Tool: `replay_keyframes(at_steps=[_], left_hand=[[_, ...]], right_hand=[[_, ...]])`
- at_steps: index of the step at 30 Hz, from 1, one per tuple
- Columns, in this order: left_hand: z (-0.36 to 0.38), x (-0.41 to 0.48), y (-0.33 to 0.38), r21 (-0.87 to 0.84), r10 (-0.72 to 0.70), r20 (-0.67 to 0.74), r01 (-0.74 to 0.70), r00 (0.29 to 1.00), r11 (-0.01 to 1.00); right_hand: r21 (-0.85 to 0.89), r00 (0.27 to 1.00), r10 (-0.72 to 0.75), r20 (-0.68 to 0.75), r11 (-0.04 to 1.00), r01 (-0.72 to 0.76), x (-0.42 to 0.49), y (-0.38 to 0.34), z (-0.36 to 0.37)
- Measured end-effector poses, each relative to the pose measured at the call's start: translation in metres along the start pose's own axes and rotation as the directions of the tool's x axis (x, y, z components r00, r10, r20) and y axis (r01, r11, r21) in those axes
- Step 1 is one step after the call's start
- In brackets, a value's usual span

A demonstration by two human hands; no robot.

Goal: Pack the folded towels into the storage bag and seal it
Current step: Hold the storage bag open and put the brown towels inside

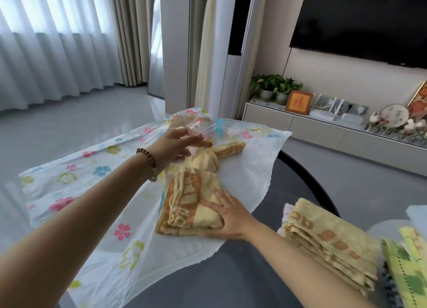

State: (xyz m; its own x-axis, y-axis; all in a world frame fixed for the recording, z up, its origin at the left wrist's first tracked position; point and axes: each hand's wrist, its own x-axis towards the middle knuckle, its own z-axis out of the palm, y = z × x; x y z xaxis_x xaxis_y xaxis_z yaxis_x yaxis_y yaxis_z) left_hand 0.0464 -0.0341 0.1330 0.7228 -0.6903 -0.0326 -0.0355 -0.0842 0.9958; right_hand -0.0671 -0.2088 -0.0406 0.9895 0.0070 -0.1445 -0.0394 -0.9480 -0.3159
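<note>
A floral-printed storage bag (69,185) lies spread across the dark grey counter (231,280), its mouth facing the person and to the right. At that mouth the bag's white lower sheet is laid out flat. A folded yellow towel with orange bands (191,201) sits on the lower sheet, half under the bag's clear upper layer. The right hand (228,217) lies flat on the near right corner of this towel, its fingers (217,196) straight and spread, pressing down on the cloth rather than curling round it. Deeper inside the bag, just beyond that towel, lies a second yellow towel (221,155), more loosely bunched, with one banded end pointing toward the bag's far right edge. The left hand (180,145), with a beaded bracelet (147,164) on its wrist, reaches into the bag's mouth above the second towel. Its fingers (198,141) are stretched out nearly straight, with the clear upper layer draped over their tips and raised off the towels. Whether the thumb pinches the film cannot be told. To the right of the bag, well apart from it on the counter, stands a stack of folded yellow towels (328,240). A green patterned towel (406,273) lies just beyond the stack, on the side away from the bag.
</note>
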Motion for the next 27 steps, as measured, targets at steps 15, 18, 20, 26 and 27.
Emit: replay_keyframes(at_steps=[15, 18, 20, 26, 27], left_hand=[[-0.016, 0.012, 0.009, 0.006, -0.014, 0.062, 0.013, 0.998, 1.0], [-0.02, 0.013, 0.006, 0.01, -0.007, 0.069, 0.006, 0.998, 1.0], [-0.02, 0.012, 0.004, 0.018, -0.003, 0.08, 0.001, 0.997, 1.0], [-0.001, 0.009, -0.009, 0.091, -0.025, 0.037, 0.021, 0.999, 0.996], [0.004, 0.009, -0.012, 0.098, -0.033, 0.029, 0.03, 0.999, 0.995]], right_hand=[[0.142, 0.967, 0.237, -0.093, 0.965, -0.222, 0.157, -0.061, 0.0], [0.148, 0.986, 0.169, -0.017, 0.975, -0.164, 0.145, -0.058, -0.008], [0.176, 0.995, 0.098, 0.015, 0.979, -0.099, 0.12, -0.05, -0.014], [0.256, 0.999, 0.044, -0.01, 0.966, -0.04, 0.013, -0.008, -0.055], [0.239, 0.998, 0.064, -0.009, 0.969, -0.059, -0.006, 0.001, -0.066]])
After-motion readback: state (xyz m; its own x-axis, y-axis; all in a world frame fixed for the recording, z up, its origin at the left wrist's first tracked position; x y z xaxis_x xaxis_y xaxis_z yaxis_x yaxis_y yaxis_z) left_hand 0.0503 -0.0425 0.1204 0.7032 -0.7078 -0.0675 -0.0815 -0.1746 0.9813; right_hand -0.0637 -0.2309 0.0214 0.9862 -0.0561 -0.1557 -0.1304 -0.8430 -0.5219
